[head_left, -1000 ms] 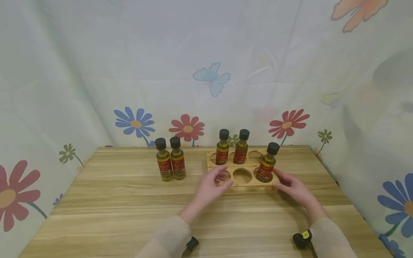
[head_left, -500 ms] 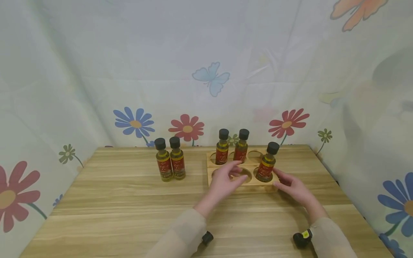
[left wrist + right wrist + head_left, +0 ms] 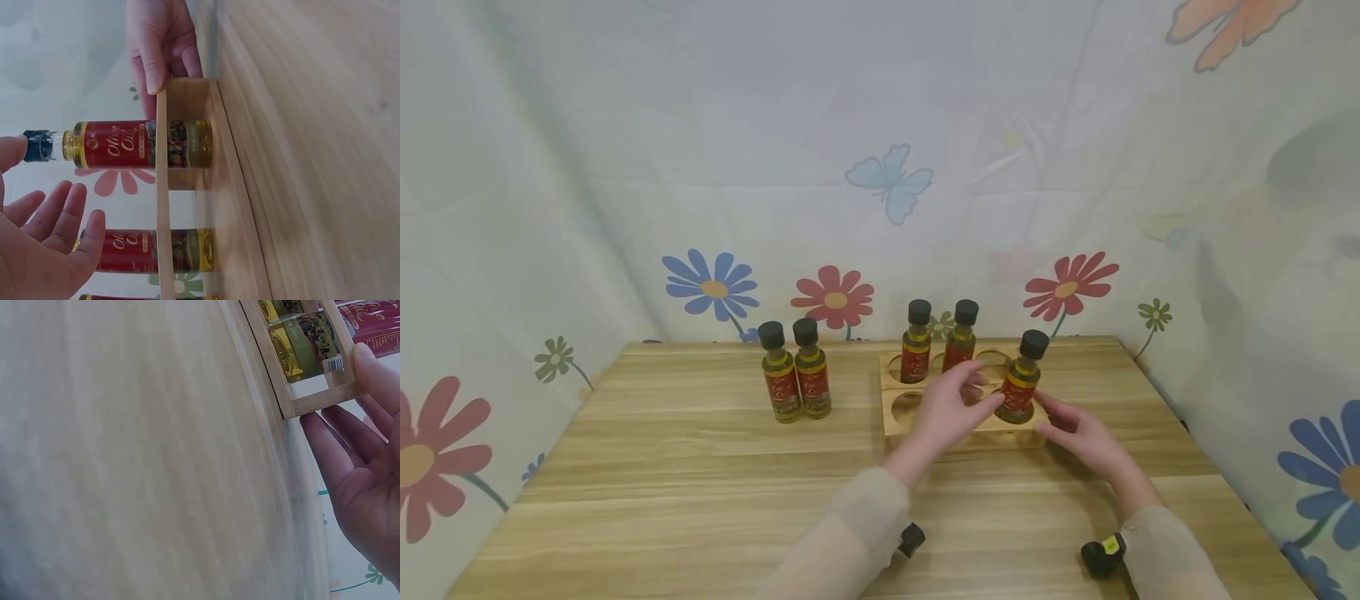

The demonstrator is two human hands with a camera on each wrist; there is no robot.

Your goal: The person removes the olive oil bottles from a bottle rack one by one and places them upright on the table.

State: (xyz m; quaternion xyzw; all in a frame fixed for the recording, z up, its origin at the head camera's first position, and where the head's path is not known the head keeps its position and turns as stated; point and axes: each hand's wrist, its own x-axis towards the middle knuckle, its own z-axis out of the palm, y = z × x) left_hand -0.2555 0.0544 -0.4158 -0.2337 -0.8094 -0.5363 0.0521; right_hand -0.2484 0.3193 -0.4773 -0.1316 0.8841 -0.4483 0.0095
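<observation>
A two-tier wooden bottle rack [image 3: 897,423] holds olive oil bottles with black caps and red labels. One olive oil bottle [image 3: 1018,390] stands in the front row's right hole. Two more, a bottle [image 3: 915,360] and its neighbour [image 3: 960,346], are in the back row. My left hand [image 3: 946,408] hovers over the front row, just left of the front bottle. In the left wrist view its fingers [image 3: 59,219] are spread and its thumb overlaps the cap; contact is unclear. My right hand [image 3: 1086,435] grips the rack's right end, thumb [image 3: 369,362] on the upper board.
Two similar bottles [image 3: 782,385] stand side by side on the wooden table [image 3: 700,483], left of the rack. Behind the table hangs a pale curtain [image 3: 760,167] printed with flowers and butterflies. Black wrist cameras sit on both sleeves.
My left hand has moved right along the front row, from the left hole to beside the right-hand bottle. The right hand, rack and bottles have stayed put.
</observation>
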